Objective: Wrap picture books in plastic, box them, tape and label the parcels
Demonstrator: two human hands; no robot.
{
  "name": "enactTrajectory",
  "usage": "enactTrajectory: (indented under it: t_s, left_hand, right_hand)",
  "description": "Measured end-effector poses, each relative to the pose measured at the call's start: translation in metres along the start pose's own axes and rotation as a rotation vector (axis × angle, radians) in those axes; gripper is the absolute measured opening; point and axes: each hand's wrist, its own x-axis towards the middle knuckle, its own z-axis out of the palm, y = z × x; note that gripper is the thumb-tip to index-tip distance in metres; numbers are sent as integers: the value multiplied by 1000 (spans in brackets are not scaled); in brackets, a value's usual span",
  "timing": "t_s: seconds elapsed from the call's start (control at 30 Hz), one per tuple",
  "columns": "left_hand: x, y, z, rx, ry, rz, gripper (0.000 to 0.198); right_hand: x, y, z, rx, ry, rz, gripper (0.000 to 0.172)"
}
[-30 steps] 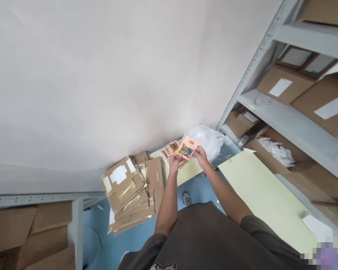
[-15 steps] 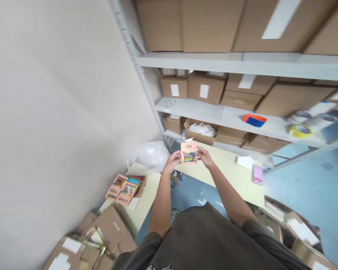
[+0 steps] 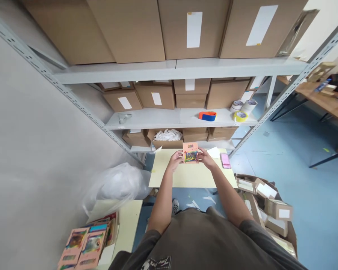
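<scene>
A small pink-orange printed packet (image 3: 190, 153) with a rainbow-edged picture is held upright above the pale yellow table (image 3: 169, 179). My left hand (image 3: 175, 160) grips its left edge, fingers closed on it. On the opposite edge, my right hand (image 3: 205, 157) pinches the same packet. Behind my right hand lie a white sheet (image 3: 213, 152) and a pink stack of cards or packets (image 3: 225, 160), both on the table.
Grey metal shelving (image 3: 146, 119) with cardboard boxes stands ahead. Similar printed packets (image 3: 86, 243) lie on a side table at lower left, below a clear plastic bag (image 3: 121, 182). A large container of small boxes (image 3: 277, 208) stands at right. Tape rolls (image 3: 240, 116) sit on the middle shelf.
My view has swung to the right, so the shelf and yellow table now sit squarely ahead. Both hands still hold the packet; the side-table stack has shifted toward the lower left.
</scene>
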Motion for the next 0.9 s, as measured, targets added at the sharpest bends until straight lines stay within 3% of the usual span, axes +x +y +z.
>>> enactTrajectory:
  t_s: [0.2, 0.33, 0.43, 0.53, 0.63, 0.77, 0.9]
  left_hand:
    - [33, 10, -23, 197, 174, 123, 44]
    - [44, 17, -8, 197, -25, 220, 51]
    - [49, 23, 0, 132, -67, 261, 62]
    - [57, 30, -10, 47, -77, 206, 66]
    - [69, 37, -30, -77, -178, 118, 78]
    - [80, 39, -45, -123, -147, 26, 86]
    - [83, 37, -42, -59, -94, 4, 80]
  right_hand:
    - [25, 9, 35, -58, 112, -65, 70]
    - [40, 14, 69, -241, 133, -247, 65]
    - [44, 15, 85, -384, 142, -330, 64]
    - [43, 8, 84, -404, 253, -342, 55]
    - [39, -6, 71, -313, 399, -293, 59]
    - [35, -23, 56, -88, 230, -170, 69]
    - [31, -33, 52, -13, 110, -94, 63]
